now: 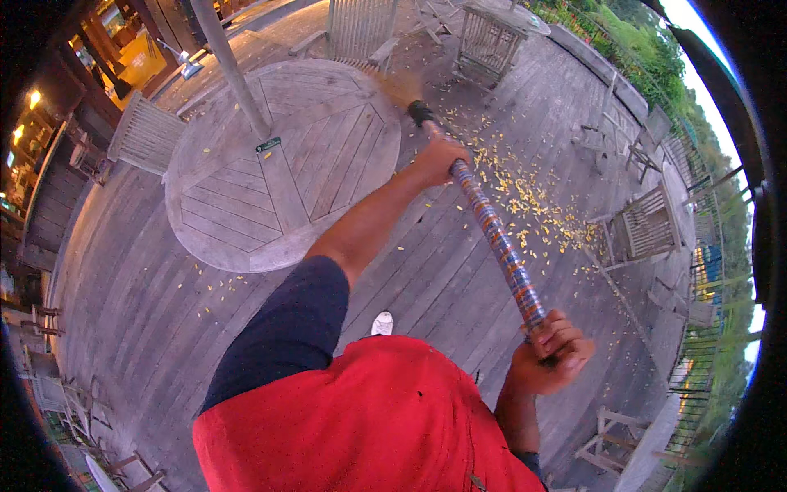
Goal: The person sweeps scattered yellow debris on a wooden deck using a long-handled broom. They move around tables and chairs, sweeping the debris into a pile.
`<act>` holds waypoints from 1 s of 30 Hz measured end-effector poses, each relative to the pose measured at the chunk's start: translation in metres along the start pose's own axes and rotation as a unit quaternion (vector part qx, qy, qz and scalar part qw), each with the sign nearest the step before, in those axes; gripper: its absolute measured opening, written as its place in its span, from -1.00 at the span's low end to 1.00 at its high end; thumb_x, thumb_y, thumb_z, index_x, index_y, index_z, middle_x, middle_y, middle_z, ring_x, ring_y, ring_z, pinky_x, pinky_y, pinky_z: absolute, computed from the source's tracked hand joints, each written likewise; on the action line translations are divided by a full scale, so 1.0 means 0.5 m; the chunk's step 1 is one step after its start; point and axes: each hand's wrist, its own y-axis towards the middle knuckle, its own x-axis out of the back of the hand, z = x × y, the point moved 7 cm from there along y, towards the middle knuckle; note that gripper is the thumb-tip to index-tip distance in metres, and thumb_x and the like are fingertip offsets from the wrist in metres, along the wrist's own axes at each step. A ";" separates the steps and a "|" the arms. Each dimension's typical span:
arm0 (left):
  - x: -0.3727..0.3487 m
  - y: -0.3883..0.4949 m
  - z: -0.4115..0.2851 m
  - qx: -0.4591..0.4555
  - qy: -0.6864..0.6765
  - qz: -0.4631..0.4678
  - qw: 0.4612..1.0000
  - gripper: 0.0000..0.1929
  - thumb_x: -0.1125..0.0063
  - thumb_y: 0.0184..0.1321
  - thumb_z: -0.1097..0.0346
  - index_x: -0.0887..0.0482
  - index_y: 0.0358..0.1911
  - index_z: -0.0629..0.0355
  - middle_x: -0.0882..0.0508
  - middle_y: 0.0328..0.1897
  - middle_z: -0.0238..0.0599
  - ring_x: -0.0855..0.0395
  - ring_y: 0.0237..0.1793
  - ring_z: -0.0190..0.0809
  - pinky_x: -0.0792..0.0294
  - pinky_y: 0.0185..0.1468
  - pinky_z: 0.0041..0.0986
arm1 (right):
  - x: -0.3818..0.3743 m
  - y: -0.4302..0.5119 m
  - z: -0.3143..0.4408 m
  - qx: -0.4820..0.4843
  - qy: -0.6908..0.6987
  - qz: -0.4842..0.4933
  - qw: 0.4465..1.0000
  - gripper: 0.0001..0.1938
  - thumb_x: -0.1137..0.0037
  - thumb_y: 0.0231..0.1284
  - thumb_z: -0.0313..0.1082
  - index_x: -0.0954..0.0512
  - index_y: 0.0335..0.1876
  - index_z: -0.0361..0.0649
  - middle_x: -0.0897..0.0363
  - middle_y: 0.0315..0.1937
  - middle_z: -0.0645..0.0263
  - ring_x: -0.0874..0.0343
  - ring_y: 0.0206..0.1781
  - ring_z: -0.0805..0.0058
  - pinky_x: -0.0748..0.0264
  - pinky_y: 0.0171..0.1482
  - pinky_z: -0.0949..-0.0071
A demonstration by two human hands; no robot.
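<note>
My left hand [441, 161] grips the upper part of a broom's handle [492, 222], which is wrapped in shiny clear, orange and blue bands. Around the handle's lower end, my right hand [553, 353] is closed, near the right side of my red top. The broom's brown bristles [403, 87] are blurred, beyond a black binding, close to the far right rim of the round wooden table [230, 255]. Yellow fallen leaves [522, 200] lie scattered on the plank deck [418, 270] to the right of the handle.
A pole [230, 67] rises from the table's middle. Wooden chairs stand at its left [144, 132] and far side [363, 31]. Another slatted chair [645, 224] is at the right, and a wooden chair [489, 46] stands at the far right. A railing [692, 393] edges the deck.
</note>
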 end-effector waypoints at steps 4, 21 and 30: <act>-0.092 0.063 -0.144 -0.001 -0.044 0.026 0.999 -0.66 -0.41 -0.17 0.42 -0.70 -0.22 -0.03 -0.70 -0.22 -0.30 -0.68 0.00 -0.02 -0.30 0.28 -0.05 | 0.046 0.024 0.155 0.105 0.032 -0.025 0.994 -0.79 -0.02 0.28 -0.20 -0.35 -0.47 0.02 -0.28 -0.63 0.46 -0.31 -0.54 0.56 -0.31 -0.16 0.31; 0.165 -0.248 -0.647 -0.007 0.003 -0.109 0.994 -0.55 -0.46 -0.20 0.37 -0.63 -0.13 -0.06 -0.63 -0.10 -0.35 -0.61 0.00 -0.03 -0.31 0.19 -0.05 | 0.305 -0.098 0.591 0.222 0.375 0.130 0.891 -0.65 -0.05 0.23 -0.09 -0.31 -0.66 0.05 -0.34 -0.75 0.50 -0.36 -0.71 0.64 -0.40 -0.51 0.53; 0.383 -0.544 -0.833 0.120 0.177 -0.117 0.970 -0.61 -0.43 -0.27 0.34 -0.69 -0.22 -0.06 -0.66 -0.20 -0.36 -0.64 -0.05 -0.09 -0.22 0.12 -0.14 | 0.316 -0.083 0.564 0.093 0.487 0.057 0.867 -0.67 -0.08 0.22 -0.21 -0.26 -0.63 0.09 -0.29 -0.79 0.56 -0.25 -0.79 0.77 -0.29 -0.64 0.79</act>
